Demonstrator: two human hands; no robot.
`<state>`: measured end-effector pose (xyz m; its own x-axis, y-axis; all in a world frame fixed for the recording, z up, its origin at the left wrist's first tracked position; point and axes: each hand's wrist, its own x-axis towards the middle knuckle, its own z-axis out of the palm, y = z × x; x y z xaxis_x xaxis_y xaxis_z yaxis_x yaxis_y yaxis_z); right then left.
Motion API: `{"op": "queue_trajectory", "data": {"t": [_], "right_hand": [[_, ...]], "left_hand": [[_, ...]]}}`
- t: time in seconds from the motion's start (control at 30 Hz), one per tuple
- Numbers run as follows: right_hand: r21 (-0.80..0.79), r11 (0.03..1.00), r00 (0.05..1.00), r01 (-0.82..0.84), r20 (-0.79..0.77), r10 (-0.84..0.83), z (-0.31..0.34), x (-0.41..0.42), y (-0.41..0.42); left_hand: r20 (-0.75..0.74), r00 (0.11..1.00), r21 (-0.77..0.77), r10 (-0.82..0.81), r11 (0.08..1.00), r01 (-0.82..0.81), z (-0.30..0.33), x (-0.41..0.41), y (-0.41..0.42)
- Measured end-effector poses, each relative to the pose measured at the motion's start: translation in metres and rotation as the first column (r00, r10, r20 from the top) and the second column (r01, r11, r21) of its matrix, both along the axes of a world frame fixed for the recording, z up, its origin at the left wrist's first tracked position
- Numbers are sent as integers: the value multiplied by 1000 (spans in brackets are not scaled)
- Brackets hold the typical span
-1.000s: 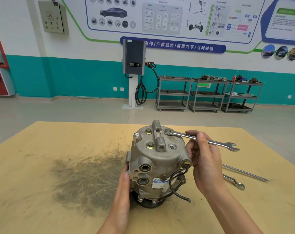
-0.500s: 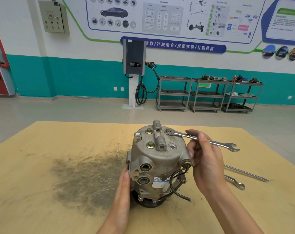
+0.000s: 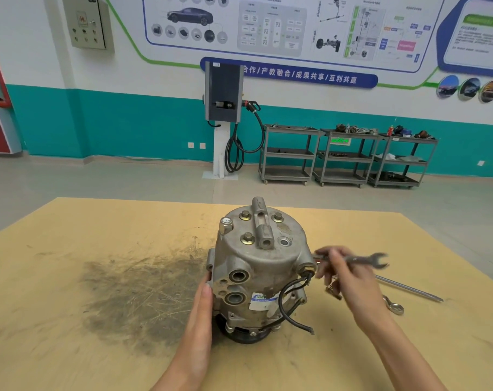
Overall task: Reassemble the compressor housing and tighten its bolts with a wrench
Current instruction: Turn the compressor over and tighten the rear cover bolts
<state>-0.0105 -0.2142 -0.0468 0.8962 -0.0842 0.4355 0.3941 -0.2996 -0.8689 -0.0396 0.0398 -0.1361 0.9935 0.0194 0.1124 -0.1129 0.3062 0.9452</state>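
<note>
A grey metal compressor (image 3: 261, 266) stands upright on the wooden table (image 3: 70, 348), with three brass bolts (image 3: 248, 238) on its top cover and black wires (image 3: 290, 303) hanging at its right side. My left hand (image 3: 201, 311) lies flat against the housing's lower left side. My right hand (image 3: 349, 286) is to the right of the housing and holds a steel wrench (image 3: 361, 259), blurred, with its open jaw pointing right. The wrench is clear of the bolts. A small brass piece (image 3: 333, 292) shows under my right fingers.
A long thin rod (image 3: 409, 289) and a ring spanner (image 3: 393, 306) lie on the table to the right of my right hand. A dark greasy smear (image 3: 138, 294) covers the table left of the compressor. Shelving carts (image 3: 347, 156) and a charging post (image 3: 224, 119) stand by the far wall.
My right hand has lifted the wrench off the rear right top bolt and swung it down to the right of the housing. The left hand and compressor have stayed put.
</note>
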Motion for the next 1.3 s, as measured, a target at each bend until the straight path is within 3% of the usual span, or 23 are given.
{"op": "queue_trajectory", "data": {"t": [0.1, 0.2, 0.27, 0.33, 0.77, 0.83, 0.9, 0.97, 1.07, 1.17, 1.3], "right_hand": [[-412, 911, 1000, -4, 17, 12, -19, 0, -5], [-831, 555, 1000, -18, -1, 31, -29, -3, -9], [-914, 400, 997, -70, -70, 16, -33, -5, -12], [-930, 348, 992, -121, -121, 23, -34, -6, -12], [-936, 344, 996, -73, -51, 73, -47, -2, -8], [-924, 378, 997, -54, -31, 67, -48, -1, -9], [-869, 493, 999, 39, 28, -30, -46, -1, -10], [-778, 588, 964, 221, 83, -253, -43, 2, -17], [-770, 553, 885, 318, 32, -464, -43, 4, -33], [-818, 519, 862, 248, -59, -504, -45, 5, -38], [-818, 515, 862, 257, -47, -505, -49, 6, -33]], "left_hand": [[-3, 1000, 9, 9, 1000, -9, -2, 2, 1], [-28, 1000, 12, -3, 1000, 3, -5, 4, 4], [-40, 999, 22, -7, 1000, 8, -6, 5, 5], [-42, 999, 22, -12, 1000, 13, -7, 7, 6], [-41, 999, -24, 14, 1000, -15, -16, 10, 11], [-34, 999, -17, 10, 1000, -11, -18, 10, 11], [-37, 999, -17, 13, 1000, -13, -18, 10, 12], [-36, 999, -21, 9, 1000, -10, -19, 11, 12], [-11, 1000, -21, 7, 1000, -7, -18, 11, 12], [4, 1000, -30, -1, 1000, 1, -18, 11, 12], [13, 1000, -29, -9, 1000, 9, -17, 10, 11]]}}
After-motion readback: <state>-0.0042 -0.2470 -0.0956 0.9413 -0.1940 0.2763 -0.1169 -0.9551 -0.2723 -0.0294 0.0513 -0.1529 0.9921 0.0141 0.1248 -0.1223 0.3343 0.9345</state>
